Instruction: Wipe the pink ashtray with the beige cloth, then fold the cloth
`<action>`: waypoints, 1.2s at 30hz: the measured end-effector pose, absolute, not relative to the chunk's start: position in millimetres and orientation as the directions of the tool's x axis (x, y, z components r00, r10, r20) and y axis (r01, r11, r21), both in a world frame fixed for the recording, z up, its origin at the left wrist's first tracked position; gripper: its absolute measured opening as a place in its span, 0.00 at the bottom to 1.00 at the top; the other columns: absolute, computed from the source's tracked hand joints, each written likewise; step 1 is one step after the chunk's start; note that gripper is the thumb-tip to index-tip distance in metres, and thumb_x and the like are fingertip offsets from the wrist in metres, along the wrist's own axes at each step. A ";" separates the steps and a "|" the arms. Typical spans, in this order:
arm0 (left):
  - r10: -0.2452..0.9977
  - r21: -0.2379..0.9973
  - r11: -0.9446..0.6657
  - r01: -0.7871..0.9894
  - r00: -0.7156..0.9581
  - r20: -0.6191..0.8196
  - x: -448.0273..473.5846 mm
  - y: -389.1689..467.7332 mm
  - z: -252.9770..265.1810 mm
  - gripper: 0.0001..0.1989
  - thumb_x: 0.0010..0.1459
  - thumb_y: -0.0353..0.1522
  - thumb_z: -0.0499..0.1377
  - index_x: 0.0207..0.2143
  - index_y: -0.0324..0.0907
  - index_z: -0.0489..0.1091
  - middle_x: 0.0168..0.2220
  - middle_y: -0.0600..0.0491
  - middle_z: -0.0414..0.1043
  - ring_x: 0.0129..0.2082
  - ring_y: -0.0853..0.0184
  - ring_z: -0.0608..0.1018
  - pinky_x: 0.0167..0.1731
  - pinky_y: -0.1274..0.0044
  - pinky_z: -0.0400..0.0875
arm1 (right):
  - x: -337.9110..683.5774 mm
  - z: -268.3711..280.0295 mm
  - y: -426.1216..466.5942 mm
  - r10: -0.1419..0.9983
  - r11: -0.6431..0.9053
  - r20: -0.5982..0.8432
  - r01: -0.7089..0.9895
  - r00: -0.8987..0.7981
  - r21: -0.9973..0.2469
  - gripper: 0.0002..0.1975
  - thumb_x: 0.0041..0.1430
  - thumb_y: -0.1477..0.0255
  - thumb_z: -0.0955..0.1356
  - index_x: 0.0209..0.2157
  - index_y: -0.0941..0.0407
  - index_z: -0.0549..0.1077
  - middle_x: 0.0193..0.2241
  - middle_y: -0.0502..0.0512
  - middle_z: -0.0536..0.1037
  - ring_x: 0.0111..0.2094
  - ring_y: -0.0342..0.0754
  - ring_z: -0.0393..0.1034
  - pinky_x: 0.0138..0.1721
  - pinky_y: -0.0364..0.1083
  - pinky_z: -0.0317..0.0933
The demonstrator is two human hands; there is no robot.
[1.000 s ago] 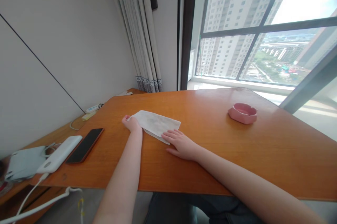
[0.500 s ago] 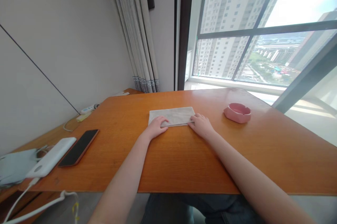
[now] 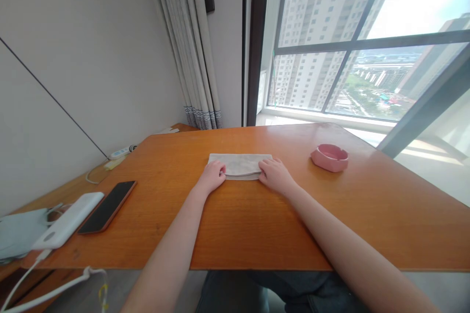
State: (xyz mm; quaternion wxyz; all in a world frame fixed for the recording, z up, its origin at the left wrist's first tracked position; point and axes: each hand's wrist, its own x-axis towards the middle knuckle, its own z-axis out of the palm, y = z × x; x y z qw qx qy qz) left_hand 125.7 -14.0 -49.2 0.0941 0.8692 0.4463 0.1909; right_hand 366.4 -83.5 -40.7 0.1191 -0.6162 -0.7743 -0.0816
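Note:
A light grey folded cloth [image 3: 242, 163] lies on the wooden table, its long side across in front of me. Its near edge is slightly raised, and a lower layer shows beneath it. My left hand [image 3: 213, 176] pinches the near left corner with curled fingers. At the near right corner, my right hand [image 3: 274, 175] grips the cloth's edge between thumb and fingers. Both forearms reach in from the table's near edge.
A pink ashtray [image 3: 329, 157] stands on the table [image 3: 242, 225] to the right. At left lie a black phone [image 3: 107, 206], a white power bank [image 3: 69, 220] with a cable, and a pale pouch-like item [image 3: 22, 232]. A power strip [image 3: 120, 153] sits behind them.
My fingers have curled around the cloth's near corners, where the left hand lay flatter before. The near edge is now lifted a little, showing the layer below.

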 end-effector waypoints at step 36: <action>0.823 0.282 -0.560 0.779 0.564 0.073 145.2 -24.8 -54.8 0.23 0.63 0.43 0.41 0.50 0.45 0.67 0.55 0.47 0.63 0.56 0.59 0.64 0.55 0.67 0.55 | 335.7 -63.6 -91.1 0.991 0.065 0.121 0.990 -0.050 -0.126 0.23 0.64 0.60 0.52 0.51 0.56 0.66 0.56 0.62 0.64 0.56 0.57 0.55 0.54 0.56 0.46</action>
